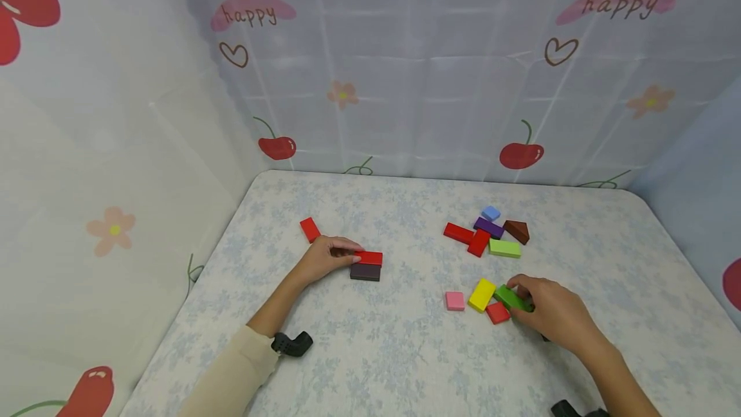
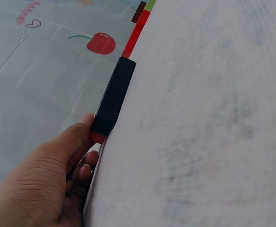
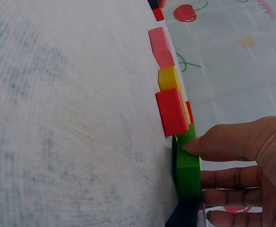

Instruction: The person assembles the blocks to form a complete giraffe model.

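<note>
On the left of the table, my left hand [image 1: 327,261] pinches the left end of a red block [image 1: 370,257]. A dark block [image 1: 365,273] lies right along the red block's near side; it hides most of the red one in the left wrist view. Over on the right, my right hand [image 1: 552,311] holds a green block [image 1: 508,296] between thumb and fingers. Beside the green block lie a small red block [image 1: 498,313] and a yellow block [image 1: 481,295]. Another dark block [image 3: 183,213] shows below the green one in the right wrist view, partly hidden.
A lone red block [image 1: 310,229] lies beyond my left hand. Left of the yellow block is a pink block [image 1: 454,301]. Farther back sits a cluster with a purple block [image 1: 489,228], a light green block [image 1: 505,248], a brown triangular block [image 1: 517,231] and a blue block [image 1: 491,213].
</note>
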{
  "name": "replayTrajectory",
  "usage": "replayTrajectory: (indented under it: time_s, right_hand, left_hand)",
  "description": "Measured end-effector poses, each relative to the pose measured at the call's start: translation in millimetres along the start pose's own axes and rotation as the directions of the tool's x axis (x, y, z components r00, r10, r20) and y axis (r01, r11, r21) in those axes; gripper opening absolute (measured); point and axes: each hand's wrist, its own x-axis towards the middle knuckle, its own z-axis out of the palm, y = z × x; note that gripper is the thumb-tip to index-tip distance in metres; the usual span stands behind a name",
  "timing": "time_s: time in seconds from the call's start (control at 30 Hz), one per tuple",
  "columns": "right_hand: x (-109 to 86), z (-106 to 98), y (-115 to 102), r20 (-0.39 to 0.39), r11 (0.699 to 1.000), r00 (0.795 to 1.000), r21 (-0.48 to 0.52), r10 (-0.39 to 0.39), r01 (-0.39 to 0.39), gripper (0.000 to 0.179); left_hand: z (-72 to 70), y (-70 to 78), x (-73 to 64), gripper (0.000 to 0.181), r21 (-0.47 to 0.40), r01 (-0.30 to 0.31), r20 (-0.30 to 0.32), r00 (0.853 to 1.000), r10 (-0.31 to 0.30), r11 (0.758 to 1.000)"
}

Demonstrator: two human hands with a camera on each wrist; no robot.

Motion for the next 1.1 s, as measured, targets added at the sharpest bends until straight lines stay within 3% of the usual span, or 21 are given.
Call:
replayTrajectory:
  time_s: [0.5,1.1]
  right_hand:
    - [-14.0,-11.4,-10.4,-0.134,0.999,0.990,0.023,-0.042,0.045,0.042]
    - [-20.5,-15.7,-51.2,-0.094,0.991,0.987,0.019,-0.130,0.133,0.040]
  left_hand:
    - [-1.5,0.5,-0.4,0.022,-0.006,0.000,0.005,1.000,0.000,1.000]
    - [0.4,-0.7,-0.8,0.021,-0.007,-0.004,-0.003,1.000,0.004,1.000]
